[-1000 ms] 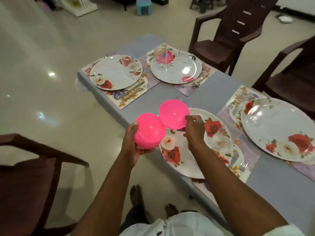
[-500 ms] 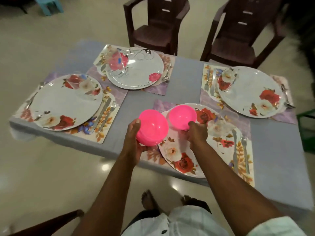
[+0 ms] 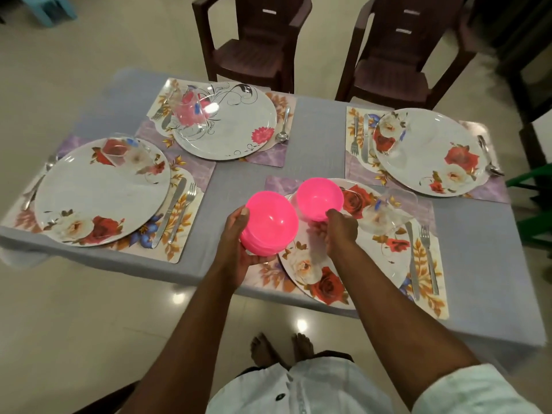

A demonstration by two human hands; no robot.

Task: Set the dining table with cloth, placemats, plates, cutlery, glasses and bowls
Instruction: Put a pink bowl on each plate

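Observation:
My left hand (image 3: 236, 237) holds a stack of pink bowls (image 3: 270, 224) above the near edge of the grey-clothed table (image 3: 313, 138). My right hand (image 3: 339, 228) grips the rim of a single pink bowl (image 3: 319, 198), which sits at the far left of the nearest floral plate (image 3: 373, 264). A clear glass (image 3: 388, 210) lies on that plate just right of the bowl. A knife and fork (image 3: 421, 258) lie on the placemat to the plate's right.
Three more settings with floral plates, glasses and cutlery lie at the left (image 3: 98, 189), far middle (image 3: 227, 121) and far right (image 3: 430, 150). Two brown chairs (image 3: 254, 46) stand behind the table. My bare feet (image 3: 280, 348) are on the tiled floor.
The view has swung to face the table squarely. My right hand has lowered the single pink bowl onto the nearest plate, while the left keeps holding the stack.

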